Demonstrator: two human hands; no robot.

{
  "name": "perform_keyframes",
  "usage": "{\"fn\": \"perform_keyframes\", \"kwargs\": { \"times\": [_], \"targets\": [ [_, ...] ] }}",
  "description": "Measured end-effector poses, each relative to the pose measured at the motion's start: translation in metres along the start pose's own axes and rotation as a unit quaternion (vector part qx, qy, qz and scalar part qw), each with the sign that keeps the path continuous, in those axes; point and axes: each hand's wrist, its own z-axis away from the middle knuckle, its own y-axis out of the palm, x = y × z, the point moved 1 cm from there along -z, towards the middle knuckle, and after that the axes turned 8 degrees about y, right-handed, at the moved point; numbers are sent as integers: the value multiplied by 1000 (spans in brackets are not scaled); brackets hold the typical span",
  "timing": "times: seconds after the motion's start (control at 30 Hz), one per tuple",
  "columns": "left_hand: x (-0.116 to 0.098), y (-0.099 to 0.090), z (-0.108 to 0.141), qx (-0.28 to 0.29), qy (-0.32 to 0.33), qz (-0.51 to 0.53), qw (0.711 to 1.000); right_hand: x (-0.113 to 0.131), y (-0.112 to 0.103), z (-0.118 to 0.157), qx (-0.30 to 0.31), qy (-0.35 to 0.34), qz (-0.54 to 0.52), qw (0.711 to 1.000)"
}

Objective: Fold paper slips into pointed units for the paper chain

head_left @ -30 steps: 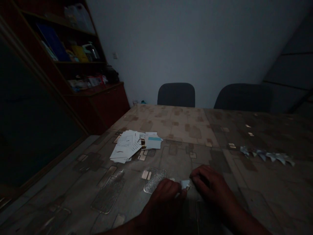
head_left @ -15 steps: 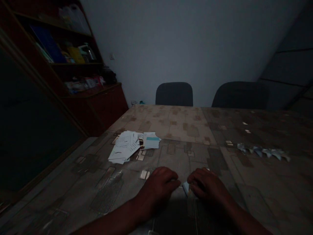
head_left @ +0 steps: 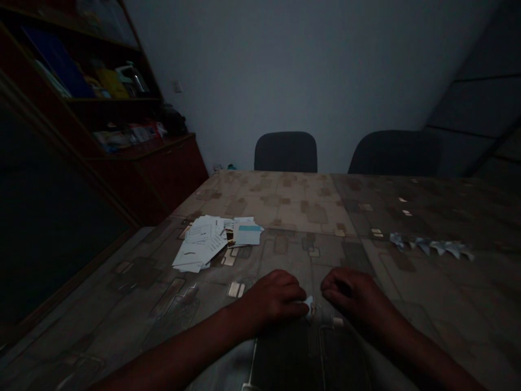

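Both my hands rest on a patterned table [head_left: 309,212] in a dim room. My left hand [head_left: 273,297] is curled, and its fingertips pinch a small pale piece of paper [head_left: 309,305] against the tabletop. My right hand [head_left: 353,296] lies just right of that paper, fingers bent, a small gap away from it; whether it touches the paper is hard to tell. Most of the paper is hidden under my left fingers.
A loose pile of white paper cards [head_left: 211,239] lies on the table to the far left. A row of small folded paper pieces [head_left: 431,245] sits at the right. Two dark chairs [head_left: 285,152] stand behind the table; a wooden shelf unit [head_left: 101,108] is on the left.
My hands have shifted a little away from me on the table. The right hand has drawn slightly apart from the paper, which now sits under my left fingertips. The view has tilted slightly down.
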Motion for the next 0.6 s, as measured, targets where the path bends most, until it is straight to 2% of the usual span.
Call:
{"fn": "perform_keyframes", "kwargs": {
  "times": [0.1, 0.3, 0.43, 0.6],
  "targets": [
    [-4, 0, 0, 9, -22, 16, 1000, 1, -4, 0, 13, 4, -26, 1000],
    [-12, 5, -2, -5, -167, 107, 980, 5, 5, 3, 37, -26, -13, 999],
    [-18, 1, -2, 8, -176, 134, 975, 5, 14, 5, 47, -73, 17, 996],
    [-23, -4, 1, 36, -191, 126, 973, 6, 15, 7, 55, -56, 52, 996]
  ]
}}
